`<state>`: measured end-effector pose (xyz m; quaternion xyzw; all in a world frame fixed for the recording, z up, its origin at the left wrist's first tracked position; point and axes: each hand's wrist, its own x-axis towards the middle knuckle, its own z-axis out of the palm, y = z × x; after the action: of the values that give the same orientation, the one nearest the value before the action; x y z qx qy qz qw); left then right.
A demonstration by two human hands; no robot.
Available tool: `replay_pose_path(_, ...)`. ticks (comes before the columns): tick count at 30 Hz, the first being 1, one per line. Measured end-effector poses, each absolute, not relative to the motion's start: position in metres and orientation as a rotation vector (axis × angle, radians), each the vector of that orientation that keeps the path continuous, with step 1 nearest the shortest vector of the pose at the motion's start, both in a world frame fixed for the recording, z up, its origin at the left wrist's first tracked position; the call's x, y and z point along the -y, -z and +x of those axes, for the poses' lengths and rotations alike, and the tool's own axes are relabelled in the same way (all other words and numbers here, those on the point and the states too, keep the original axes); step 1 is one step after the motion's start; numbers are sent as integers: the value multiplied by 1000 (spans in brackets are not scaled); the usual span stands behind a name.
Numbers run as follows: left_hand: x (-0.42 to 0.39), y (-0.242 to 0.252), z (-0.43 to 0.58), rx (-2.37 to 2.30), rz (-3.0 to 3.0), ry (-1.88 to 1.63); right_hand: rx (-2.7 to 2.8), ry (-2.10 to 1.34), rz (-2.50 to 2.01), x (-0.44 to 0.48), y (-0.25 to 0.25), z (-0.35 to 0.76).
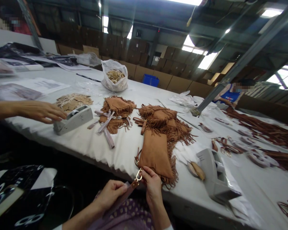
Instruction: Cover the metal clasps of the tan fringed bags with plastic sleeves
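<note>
Purple spotted garment [127,214]: lay nearest, below the fingers of both hands.
Left hand [109,194]: thumb and forefinger pinched the leather strap; the other fingers were curled inward.
Right hand [152,183]: thumb and forefinger pinched the gold-tone clasp; the remaining fingers were bent toward the palm.
Leather strap [134,184]: brown, ran between the two sets of fingers; translucent film covered its lower length at the left fingers.
Gold-tone clasp [137,176]: elongated loop, joined to the upper strap end, at the right fingertips.
Fringed pouch [155,150]: brown, lay flat on the white table [93,140] just beyond the right fingers; contact with them could not be determined.
Stacked pouches [164,116]: overlapped one another farther beyond the right fingers.
Film-wrapped straps [108,124]: lay ahead of the left fingers, partly across fringed brown pieces [118,107].
Right tape dispenser [217,179]: stood well to the right of the right fingers.
Left tape dispenser [74,119]: stood ahead and left of the left fingers; a co-worker's hand [42,110] was at its near end, fingers extended, contact unclear.
Plastic bag [115,84]: stood open far ahead of the left fingers, containing tan pieces [115,75].
</note>
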<state>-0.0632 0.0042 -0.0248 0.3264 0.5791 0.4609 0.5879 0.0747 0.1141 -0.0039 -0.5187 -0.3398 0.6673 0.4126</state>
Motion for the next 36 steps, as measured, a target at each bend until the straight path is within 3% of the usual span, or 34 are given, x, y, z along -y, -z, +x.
replay_pose_path(8, -40, 2, -45, -1305, 637, -1216, 833, -1681, -1315, -115, 3, 75)
replay_pose_path(17, -66, 12, -41, -1281, 466, -1244, 1090, -1684, -1289, -115, 5, 79)
replay_pose_path(23, -75, 0, -47, -1358, 630, -1141, 1312, -1690, -1292, -121, -3, 85)
replay_pose_path(36, -83, -18, -49, -1670, 1095, -1096, 1178, -1560, -1255, -113, 9, 84)
